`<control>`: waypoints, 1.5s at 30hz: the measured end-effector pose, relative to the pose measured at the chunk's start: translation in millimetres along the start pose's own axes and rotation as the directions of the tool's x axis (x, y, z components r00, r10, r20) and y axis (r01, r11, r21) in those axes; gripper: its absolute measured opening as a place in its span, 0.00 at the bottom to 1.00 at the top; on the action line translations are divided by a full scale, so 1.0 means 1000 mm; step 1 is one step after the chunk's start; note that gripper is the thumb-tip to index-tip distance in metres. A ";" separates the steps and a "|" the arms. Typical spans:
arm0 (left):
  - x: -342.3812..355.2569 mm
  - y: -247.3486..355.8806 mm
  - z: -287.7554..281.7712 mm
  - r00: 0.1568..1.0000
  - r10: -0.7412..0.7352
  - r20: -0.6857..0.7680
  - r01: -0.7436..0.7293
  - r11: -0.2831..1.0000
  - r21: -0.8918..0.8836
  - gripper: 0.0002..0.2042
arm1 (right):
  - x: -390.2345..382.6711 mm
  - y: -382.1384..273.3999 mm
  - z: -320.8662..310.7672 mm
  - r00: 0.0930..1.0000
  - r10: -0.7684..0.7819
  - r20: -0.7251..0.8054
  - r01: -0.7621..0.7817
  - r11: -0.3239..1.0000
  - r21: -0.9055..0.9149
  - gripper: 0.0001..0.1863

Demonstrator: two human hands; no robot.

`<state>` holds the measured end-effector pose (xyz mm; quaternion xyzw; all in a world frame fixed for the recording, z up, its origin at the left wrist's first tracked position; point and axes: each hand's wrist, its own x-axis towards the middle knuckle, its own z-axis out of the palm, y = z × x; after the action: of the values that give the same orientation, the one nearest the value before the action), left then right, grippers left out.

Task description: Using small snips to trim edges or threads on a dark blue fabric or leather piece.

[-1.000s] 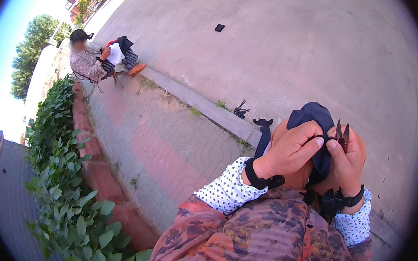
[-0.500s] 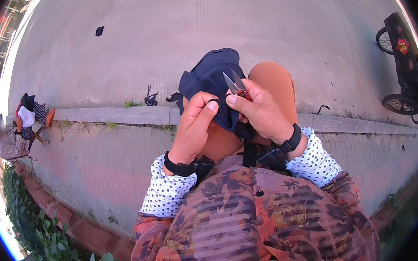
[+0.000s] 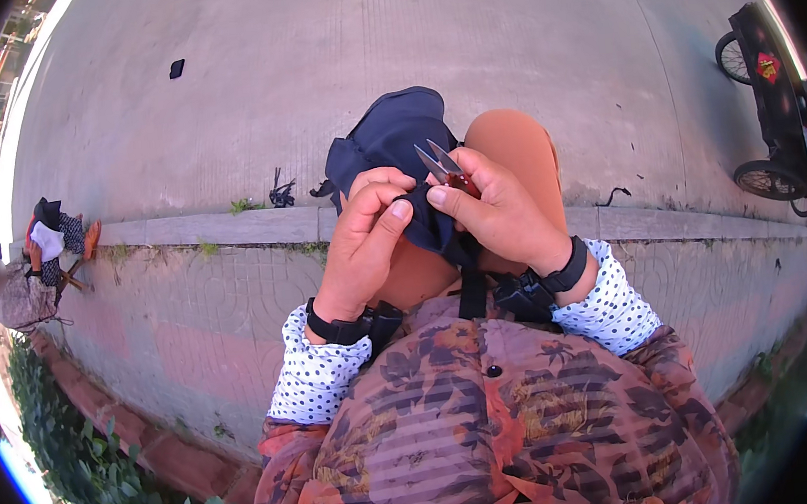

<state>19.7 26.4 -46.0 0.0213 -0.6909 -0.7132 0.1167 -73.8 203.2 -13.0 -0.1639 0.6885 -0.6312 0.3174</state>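
At the far left, a seated person (image 3: 18, 293) is seen beside the pavement, with a white cloth (image 3: 49, 241) held on the lap, and green leaves (image 3: 75, 444) are spread below. A small black object (image 3: 176, 69) is left lying on the concrete (image 3: 327, 38), well apart from the hands, and nearer in, a dark scrap (image 3: 281, 190) is found just beyond the grey kerb (image 3: 229, 229).

Now to the work! By the left hand (image 3: 365, 246), the near edge of the navy cloth (image 3: 393, 133) is pinched, thumb against bent fingers, narrow and closed. The cloth is draped over the lap, its bulk pushed up beyond the fingers, its gathered edge held right between the two hands. By the right hand (image 3: 505, 209), a double job is being done: the edge is pressed under the thumb tip, close beside the left thumb, while red-handled snips (image 3: 462, 184) are kept within the curled fingers. The blades are pointed up and away from the body, parted in a narrow V, raised above the gathered edge.

Just beyond, the right knee (image 3: 514, 141) is exposed to view; and at the far right a dark cart (image 3: 775, 114) is parked, marked by a red diamond-shaped label (image 3: 768, 67) with yellowish markings, too small to be made out.
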 end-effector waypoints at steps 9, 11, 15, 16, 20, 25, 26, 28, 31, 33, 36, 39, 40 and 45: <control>0.003 0.006 0.000 0.996 -0.053 0.070 0.062 0.989 -0.133 0.03 | 0.000 0.005 -0.002 0.995 0.096 -0.028 -0.096 0.995 0.000 0.11; 0.002 0.006 -0.002 0.987 -0.082 0.136 0.108 0.974 -0.198 0.03 | -0.001 0.007 -0.002 0.966 0.253 0.041 -0.257 0.948 0.190 0.12; 0.000 0.005 -0.001 0.982 -0.117 0.148 0.158 0.941 -0.299 0.02 | -0.002 0.007 -0.003 0.967 0.246 0.074 -0.256 0.933 0.251 0.12; 0.000 0.004 -0.001 0.985 -0.108 0.133 0.138 0.958 -0.250 0.02 | -0.003 0.006 -0.003 0.970 0.238 0.060 -0.245 0.943 0.223 0.13; 0.000 0.003 -0.002 0.990 -0.096 0.101 0.113 0.978 -0.173 0.03 | -0.007 0.011 -0.007 0.998 -0.012 -0.065 0.010 0.999 -0.039 0.12; 0.000 0.002 -0.003 0.988 -0.104 0.111 0.124 0.973 -0.194 0.03 | -0.029 -0.011 -0.022 0.997 -0.080 0.019 0.081 0.996 -0.047 0.10; 0.000 0.002 -0.003 0.988 -0.105 0.112 0.126 0.972 -0.200 0.03 | -0.034 -0.015 -0.023 0.992 -0.104 0.069 0.112 0.986 -0.126 0.10; 0.000 0.003 -0.002 0.986 -0.120 0.114 0.142 0.967 -0.210 0.03 | -0.042 -0.020 -0.020 0.987 -0.132 0.087 0.151 0.947 -0.285 0.10; 0.001 0.006 -0.001 0.984 -0.133 0.117 0.156 0.965 -0.211 0.03 | -0.047 -0.028 -0.017 0.981 -0.156 0.112 0.190 0.860 -0.473 0.09; 0.001 0.007 -0.001 0.984 -0.131 0.119 0.154 0.967 -0.202 0.02 | -0.048 -0.027 -0.016 0.978 -0.172 0.114 0.206 0.839 -0.503 0.09; 0.000 0.006 -0.001 0.983 -0.132 0.130 0.157 0.965 -0.208 0.02 | -0.047 -0.028 -0.015 0.975 -0.183 0.124 0.221 0.826 -0.519 0.10; -0.001 0.006 -0.001 0.982 -0.135 0.130 0.158 0.969 -0.189 0.01 | -0.046 -0.027 -0.015 0.973 -0.186 0.139 0.232 0.799 -0.555 0.10; 0.000 0.006 -0.001 0.986 -0.112 0.126 0.131 0.979 -0.155 0.01 | -0.046 -0.028 -0.015 0.973 -0.186 0.139 0.232 0.798 -0.556 0.10; 0.000 0.004 -0.001 0.992 -0.039 0.122 0.043 0.999 -0.025 0.01 | -0.047 -0.026 -0.011 0.964 -0.237 0.119 0.259 0.748 -0.611 0.10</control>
<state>20.0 25.5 -41.6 -0.0095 -0.6863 -0.7247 0.0602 -50.5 237.3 23.1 -0.3597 0.8242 -0.4027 0.1708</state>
